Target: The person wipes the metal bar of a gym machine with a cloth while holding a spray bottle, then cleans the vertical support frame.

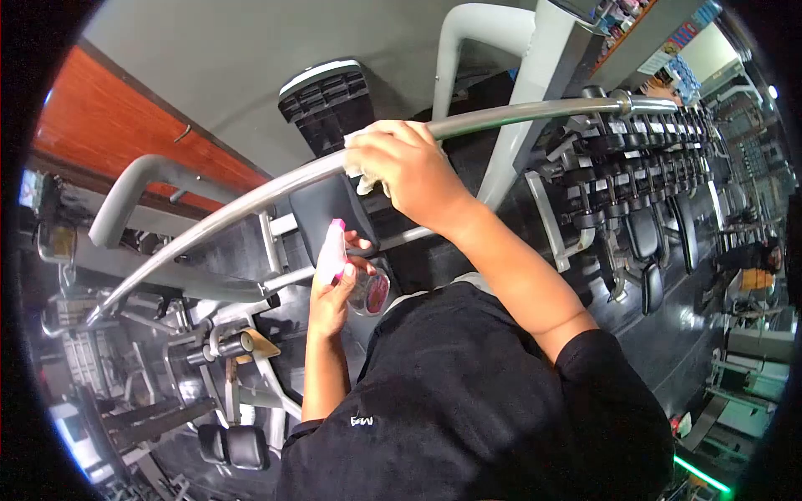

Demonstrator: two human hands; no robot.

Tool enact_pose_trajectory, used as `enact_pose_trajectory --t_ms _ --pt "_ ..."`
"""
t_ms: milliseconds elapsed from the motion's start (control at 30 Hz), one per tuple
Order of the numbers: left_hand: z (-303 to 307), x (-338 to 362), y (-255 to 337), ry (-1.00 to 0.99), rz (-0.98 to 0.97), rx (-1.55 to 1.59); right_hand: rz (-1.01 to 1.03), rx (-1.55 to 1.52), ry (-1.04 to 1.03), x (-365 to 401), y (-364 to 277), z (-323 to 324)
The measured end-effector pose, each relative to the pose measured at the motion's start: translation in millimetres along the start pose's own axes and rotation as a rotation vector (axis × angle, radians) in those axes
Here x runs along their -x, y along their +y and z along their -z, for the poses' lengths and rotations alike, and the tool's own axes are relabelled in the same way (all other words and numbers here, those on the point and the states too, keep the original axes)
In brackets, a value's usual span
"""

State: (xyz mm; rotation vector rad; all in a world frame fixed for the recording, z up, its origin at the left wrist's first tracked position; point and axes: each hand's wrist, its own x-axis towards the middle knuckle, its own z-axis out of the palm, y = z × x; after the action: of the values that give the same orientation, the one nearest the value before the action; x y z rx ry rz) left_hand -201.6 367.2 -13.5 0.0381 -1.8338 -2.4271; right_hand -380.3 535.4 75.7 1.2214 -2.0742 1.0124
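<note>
A long, silvery metal bar (535, 115) crosses in front of me, rising from lower left to upper right. My right hand (418, 171) is closed over its middle, pressing a crumpled white cloth (368, 179) against the metal. Below the bar, my left hand (336, 288) grips a spray bottle by its neck. The spray bottle (376, 294) has a white and pink trigger head pointing up and a clear body with a dark pink label or content. Its head is apart from the bar.
Racks of dumbbells (635, 159) stand to the right. Thick grey machine frames (522, 92) rise on either side of a black padded seat (322, 213). Benches and weight machines (234, 447) fill the lower left. An orange-brown panel (109, 134) is on the left wall.
</note>
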Motion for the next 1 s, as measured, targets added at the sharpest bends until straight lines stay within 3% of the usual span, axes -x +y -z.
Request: enact_pose_trajectory --t_ms 33,233,400,500,567,667,800,867,1000 --pt "0.2 -2.4 0.2 -0.008 0.005 -0.013 0.052 0.018 -0.033 -0.8 0.5 3.1" --pt "0.9 -15.1 -5.0 -0.065 0.023 -0.028 -0.124 0.161 -0.037 20.9 51.4 71.9" --pt "-1.4 -19.8 -4.8 -0.073 -0.004 -0.003 -0.425 0.431 0.036 50.7 119.2 152.6" --pt "1.0 -16.9 -4.8 -0.068 0.004 -0.002 -0.594 0.534 0.133 53.0 126.6 168.5" --pt "1.9 -15.3 -6.3 -0.051 -0.003 -0.011 -0.464 0.71 0.189 57.9 130.8 146.7" --pt "2.8 -11.3 -6.0 -0.039 -0.007 -0.03 -0.392 0.681 0.245 51.2 98.1 96.2" --pt "-0.5 -9.6 0.1 -0.011 -0.003 -0.044 -0.377 0.33 0.234 30.5 36.3 42.5" --pt "3.5 -10.7 -1.0 0.006 0.027 -0.057 -0.194 0.182 0.197 19.6 18.0 17.8" --pt "2.1 -18.5 -1.2 0.021 0.043 -0.061 -0.099 -0.067 0.094 18.6 -7.9 -6.8"
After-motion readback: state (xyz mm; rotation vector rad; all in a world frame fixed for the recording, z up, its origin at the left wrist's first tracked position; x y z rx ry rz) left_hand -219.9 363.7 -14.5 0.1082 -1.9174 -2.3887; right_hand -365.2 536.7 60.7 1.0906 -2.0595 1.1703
